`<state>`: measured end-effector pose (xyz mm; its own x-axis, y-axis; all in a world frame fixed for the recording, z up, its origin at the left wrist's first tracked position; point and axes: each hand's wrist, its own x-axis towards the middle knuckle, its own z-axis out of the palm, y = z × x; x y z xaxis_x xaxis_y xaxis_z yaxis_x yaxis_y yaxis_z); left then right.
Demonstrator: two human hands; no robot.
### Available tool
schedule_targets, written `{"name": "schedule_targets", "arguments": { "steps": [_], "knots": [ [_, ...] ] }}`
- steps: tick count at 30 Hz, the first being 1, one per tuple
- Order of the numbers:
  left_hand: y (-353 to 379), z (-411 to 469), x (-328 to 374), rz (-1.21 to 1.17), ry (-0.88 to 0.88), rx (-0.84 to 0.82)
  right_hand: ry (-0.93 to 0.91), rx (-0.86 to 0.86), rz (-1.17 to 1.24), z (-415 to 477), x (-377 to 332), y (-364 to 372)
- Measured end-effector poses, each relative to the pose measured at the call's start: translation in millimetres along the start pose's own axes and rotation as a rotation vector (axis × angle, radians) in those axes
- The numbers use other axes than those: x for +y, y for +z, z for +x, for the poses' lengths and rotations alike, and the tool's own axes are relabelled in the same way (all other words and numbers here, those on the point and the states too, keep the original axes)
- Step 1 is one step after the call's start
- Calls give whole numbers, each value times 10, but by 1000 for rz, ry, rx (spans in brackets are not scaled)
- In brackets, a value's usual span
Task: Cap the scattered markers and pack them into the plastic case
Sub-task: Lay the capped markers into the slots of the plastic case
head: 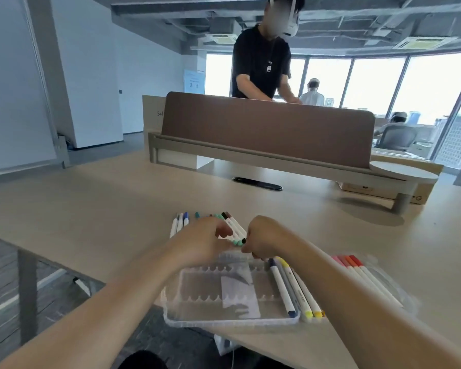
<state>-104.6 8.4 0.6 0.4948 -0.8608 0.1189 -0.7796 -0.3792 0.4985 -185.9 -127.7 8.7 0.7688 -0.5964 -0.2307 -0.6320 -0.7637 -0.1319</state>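
While left hand and right hand curl round marker bundle just beyond case, case corner overhangs table: slack hold could scatter markers, nudge could tip case.

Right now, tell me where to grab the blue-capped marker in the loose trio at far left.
Pinch the blue-capped marker on its white barrel just below the cap, probably from above: it lies flat, a neighbour hugs its left side, and the left hand hides its near end.
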Motion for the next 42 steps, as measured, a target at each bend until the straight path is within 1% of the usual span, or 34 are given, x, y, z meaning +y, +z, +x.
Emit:
{"name": "schedule_targets", "arguments": {
  "steps": [3,7,9,12,15,18,19,22,25,29,32,35,38,42],
  "knots": [
    [-132,41,-220,-8,-60,81,-43,108,104,185,-235,35],
    [-289,109,-549,-94,-102,210,-83,156,199,382,-612,41],
    [-342,117,-698,-135,-136,261,-115,166,186,455,-783,59],
    [-373,113,-842,-164,-159,291,-154,193,164,538,-977,88],
    [-386,92,-921,-191,-165,300,-132,149,135,669,-1126,92],
    [-400,65,-995,-185,-154,290,-112,11,-21,735,-1257,74],
    [-404,52,-1012,-186,-154,285,-108,-11,-61,752,-1284,82],
    [-396,26,-1047,-187,-159,278,-120,6,-83,768,-1297,90],
    [-375,12,-992,-160,-174,270,-104,-34,-31,634,-1252,-6],
    [-269,-4,-819,-162,-203,237,-96,-150,148,330,-1069,-143],
    [-145,8,-602,-123,-185,211,-88,-157,175,40,-819,-212],
    [-34,-18,-305,-106,-143,157,-74,-230,191,-245,-501,-263],
    [113,-31,-17,-136,-51,75,-35,-299,175,-474,-160,-309],
    [292,-95,313,-63,23,-50,11,-399,163,-690,184,-281]
  ]
}}
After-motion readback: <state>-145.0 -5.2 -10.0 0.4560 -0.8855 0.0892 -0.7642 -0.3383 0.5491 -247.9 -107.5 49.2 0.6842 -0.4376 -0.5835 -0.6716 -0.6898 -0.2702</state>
